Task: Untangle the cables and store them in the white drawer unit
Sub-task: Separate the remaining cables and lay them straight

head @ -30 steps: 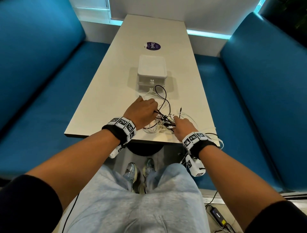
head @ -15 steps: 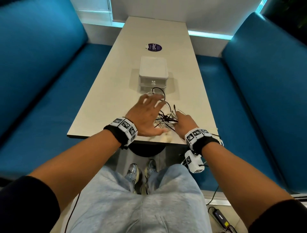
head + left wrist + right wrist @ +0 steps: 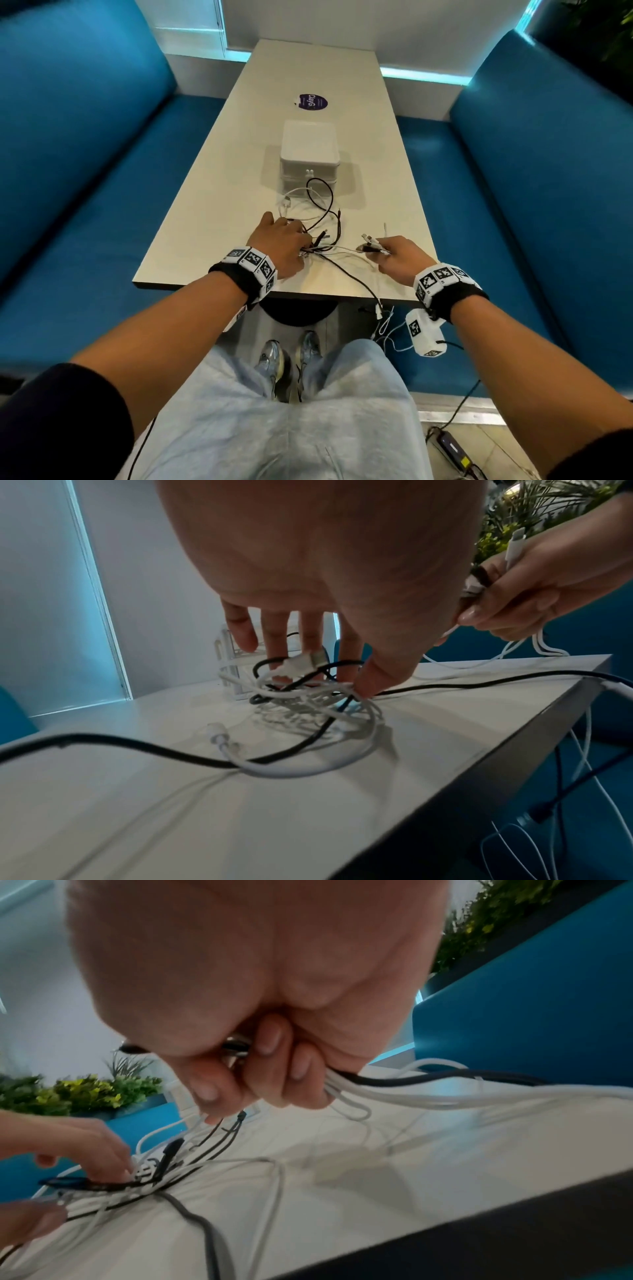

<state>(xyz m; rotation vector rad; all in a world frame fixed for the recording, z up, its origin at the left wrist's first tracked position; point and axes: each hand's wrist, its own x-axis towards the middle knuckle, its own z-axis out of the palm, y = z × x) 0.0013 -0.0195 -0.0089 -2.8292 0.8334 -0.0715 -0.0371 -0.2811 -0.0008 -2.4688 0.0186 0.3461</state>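
A tangle of black and white cables (image 3: 320, 219) lies on the near end of the pale table (image 3: 205, 219), in front of the white drawer unit (image 3: 310, 150), whose drawers are closed. My left hand (image 3: 298, 240) rests on the tangle with straight fingers; in the left wrist view the fingertips (image 3: 281, 647) and thumb press the cables (image 3: 308, 704) down. To the right, my right hand (image 3: 382, 251) grips a bunch of white and black cable ends (image 3: 377, 1085) in its fist (image 3: 257, 1074), lifted just above the table. Strands run taut between the two hands.
A black cable (image 3: 356, 281) trails over the table's front edge, where more white leads (image 3: 385, 325) hang. A purple sticker (image 3: 312, 101) lies behind the drawer unit. Blue benches (image 3: 85, 171) flank the table. A power adapter (image 3: 452, 448) lies on the floor.
My right hand has pulled away to the right with the cable ends, stretching strands out of the tangle. My left hand has settled onto the tangle.
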